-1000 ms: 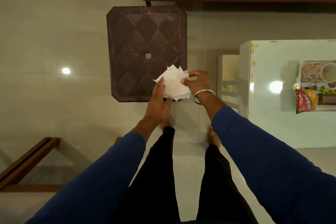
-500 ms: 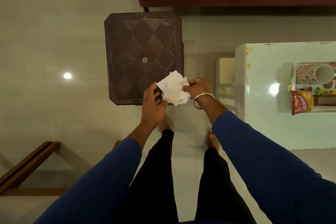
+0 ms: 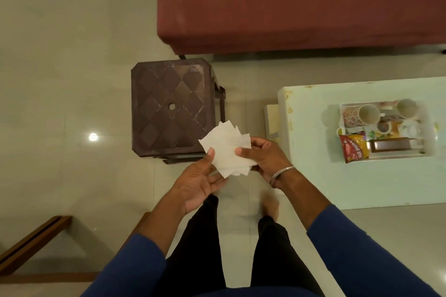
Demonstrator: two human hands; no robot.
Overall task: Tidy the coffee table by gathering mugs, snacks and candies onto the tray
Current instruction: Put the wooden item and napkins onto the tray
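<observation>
Your left hand [image 3: 201, 182] and right hand [image 3: 264, 160] both pinch the napkins [image 3: 225, 149] (fanned), the tray [image 3: 342, 109] lying well right of them.

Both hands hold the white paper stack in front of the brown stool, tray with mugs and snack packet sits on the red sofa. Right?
Not quite. The head view shows the tray with the mugs and snack packet on the pale coffee table, not on the red sofa. The rest stands: left hand and right hand both hold the white paper stack in front of the brown stool.
</observation>
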